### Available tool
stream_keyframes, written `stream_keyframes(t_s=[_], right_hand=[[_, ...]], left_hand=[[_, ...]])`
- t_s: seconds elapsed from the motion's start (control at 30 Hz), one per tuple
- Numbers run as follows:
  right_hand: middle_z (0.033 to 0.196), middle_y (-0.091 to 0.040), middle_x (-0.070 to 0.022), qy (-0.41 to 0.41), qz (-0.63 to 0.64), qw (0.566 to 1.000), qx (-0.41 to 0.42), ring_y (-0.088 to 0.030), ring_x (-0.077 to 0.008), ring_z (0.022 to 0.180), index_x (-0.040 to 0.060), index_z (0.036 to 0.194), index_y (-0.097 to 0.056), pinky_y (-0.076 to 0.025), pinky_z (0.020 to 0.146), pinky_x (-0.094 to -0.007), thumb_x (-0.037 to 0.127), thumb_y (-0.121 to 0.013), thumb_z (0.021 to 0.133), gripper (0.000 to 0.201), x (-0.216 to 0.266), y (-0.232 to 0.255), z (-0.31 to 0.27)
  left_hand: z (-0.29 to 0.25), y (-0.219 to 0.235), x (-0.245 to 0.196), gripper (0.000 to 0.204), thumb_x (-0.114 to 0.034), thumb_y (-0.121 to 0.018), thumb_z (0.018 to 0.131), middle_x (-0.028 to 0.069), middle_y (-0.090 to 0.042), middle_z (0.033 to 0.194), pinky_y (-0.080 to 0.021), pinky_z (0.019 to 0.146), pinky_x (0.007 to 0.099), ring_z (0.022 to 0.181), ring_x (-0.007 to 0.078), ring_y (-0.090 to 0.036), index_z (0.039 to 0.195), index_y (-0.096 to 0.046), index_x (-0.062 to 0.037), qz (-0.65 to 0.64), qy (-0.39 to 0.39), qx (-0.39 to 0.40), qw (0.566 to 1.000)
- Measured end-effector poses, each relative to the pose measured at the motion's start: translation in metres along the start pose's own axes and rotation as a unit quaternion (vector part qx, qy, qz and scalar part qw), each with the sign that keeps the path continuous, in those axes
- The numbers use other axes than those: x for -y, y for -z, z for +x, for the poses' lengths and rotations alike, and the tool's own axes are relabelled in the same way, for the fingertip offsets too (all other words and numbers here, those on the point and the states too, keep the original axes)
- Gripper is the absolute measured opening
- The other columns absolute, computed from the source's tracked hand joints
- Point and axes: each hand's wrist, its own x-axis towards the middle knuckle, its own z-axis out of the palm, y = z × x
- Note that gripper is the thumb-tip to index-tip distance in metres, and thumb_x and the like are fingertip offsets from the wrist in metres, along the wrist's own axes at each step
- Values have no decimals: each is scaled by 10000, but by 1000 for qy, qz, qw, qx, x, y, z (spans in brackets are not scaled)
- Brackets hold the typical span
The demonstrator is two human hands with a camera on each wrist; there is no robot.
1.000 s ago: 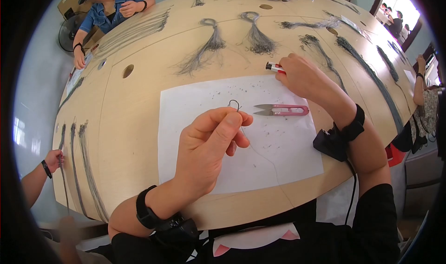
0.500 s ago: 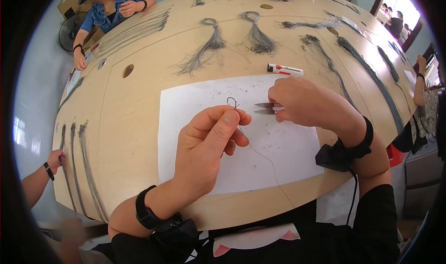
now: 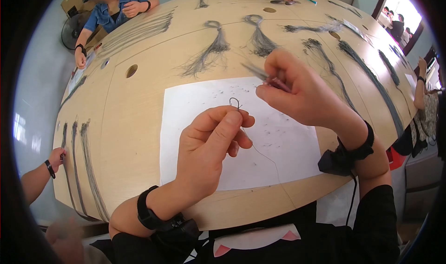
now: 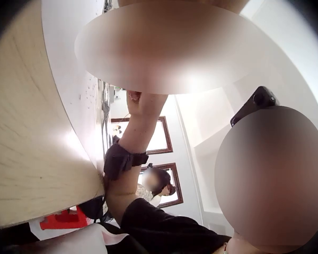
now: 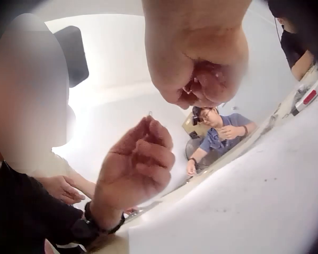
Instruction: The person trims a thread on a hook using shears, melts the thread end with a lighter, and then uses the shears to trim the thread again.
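My left hand (image 3: 204, 148) pinches a small dark fishhook (image 3: 234, 100) between thumb and forefinger over the paper, its bend upward. From the fingers a thin line (image 3: 275, 164) trails down across the sheet to the table edge. Beyond and right of the hook, my right hand (image 3: 302, 90) grips pink-handled thread snips (image 3: 254, 70), blades pointing up and left, blurred. The right wrist view has the left hand (image 5: 140, 164) below the curled right hand (image 5: 201, 69); there a white-and-red tube (image 5: 310, 97) lies on the table.
Dark specks dot the white paper sheet (image 3: 179, 124). Looped bundles of hooked line (image 3: 216, 43) lie at the back, with another long bundle (image 3: 367, 80) at right and strands (image 3: 88, 166) at left. A person (image 3: 116, 8) sits across the table; another person's hand (image 3: 56, 158) is at left.
My right hand has put down the white-and-red tube, picked up the thread snips from the paper and raised them up and leftward. The left hand stays nearly still with the fishhook.
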Motion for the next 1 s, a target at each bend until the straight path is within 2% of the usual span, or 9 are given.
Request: stream_keyframes(t_s=[0.07, 0.2, 0.3, 0.37, 0.5, 0.67, 0.8, 0.87, 1.0], right_hand=[[644, -426, 19, -57, 115, 991, -38, -391, -13, 558, 51, 793, -412, -313, 489, -158, 79, -555, 730, 159, 8, 0, -4], [683, -473, 10, -54, 171, 983, -28, -382, 4, 531, 52, 867, -400, -313, 486, -139, 53, -570, 711, 231, 20, -4, -9], [726, -506, -9, -10, 183, 983, -27, -388, 5, 516, 46, 960, -369, -314, 481, -131, 32, -565, 706, 321, 19, -7, -11], [751, -516, -24, -16, 231, 973, 2, -408, -2, 536, 35, 1008, -343, -327, 490, -130, 9, -544, 706, 364, 22, -8, -13], [764, -504, -32, -2, 232, 973, -2, -440, -18, 592, 26, 1030, -327, -357, 534, -140, -19, -510, 705, 376, 19, -15, -15], [773, -480, -23, 60, 205, 977, 0, -462, -37, 677, 8, 1011, -342, -374, 603, -156, -62, -456, 699, 339, 21, -18, -20], [752, -479, -7, 93, 152, 983, -39, -453, -26, 660, -1, 978, -404, -360, 580, -145, -47, -475, 710, 281, 15, -18, -19], [691, -509, -51, 86, 188, 977, -55, -436, -51, 553, -16, 893, -491, -373, 504, -176, 74, -566, 703, 223, 15, -19, -17], [656, -490, -31, 47, 149, 986, -51, -409, -45, 545, -14, 879, -521, -369, 504, -169, 105, -581, 701, 222, 24, -14, -15]], left_hand=[[-1, 1, 1, 170, -174, -479, 829, 60, -570, 856, -370, 525, 176, 637, 74, -519, 903, -531, -30, -26, 0, 15, 1000], [-1, 2, 4, 165, -169, -486, 825, 64, -571, 848, -371, 524, 177, 636, 76, -521, 897, -533, -28, -41, -2, 27, 999], [-2, 0, 5, 163, -167, -495, 820, 61, -573, 839, -370, 520, 177, 635, 77, -522, 889, -537, -25, -24, 10, 23, 999], [-2, 0, 6, 146, -154, -443, 842, 64, -561, 783, -395, 524, 205, 597, 93, -515, 907, -508, -41, 17, 5, 32, 999], [-3, -1, 7, 144, -146, -456, 837, 54, -560, 749, -393, 524, 205, 598, 93, -512, 911, -511, -36, 16, 8, 23, 1000], [-5, 0, 9, 160, -148, -498, 816, 46, -575, 827, -373, 516, 172, 637, 78, -525, 890, -536, -11, 43, -28, 48, 998], [-2, 1, 7, 158, -143, -492, 818, 50, -571, 842, -373, 516, 172, 638, 81, -526, 904, -528, -15, 14, -56, 23, 998], [0, 4, 7, 157, -139, -485, 822, 54, -567, 847, -374, 516, 173, 638, 81, -526, 914, -521, -18, -34, -47, 19, 998], [-1, 2, 6, 157, -145, -485, 822, 53, -566, 837, -371, 515, 172, 638, 82, -527, 909, -525, -20, -21, -25, 1, 999]])
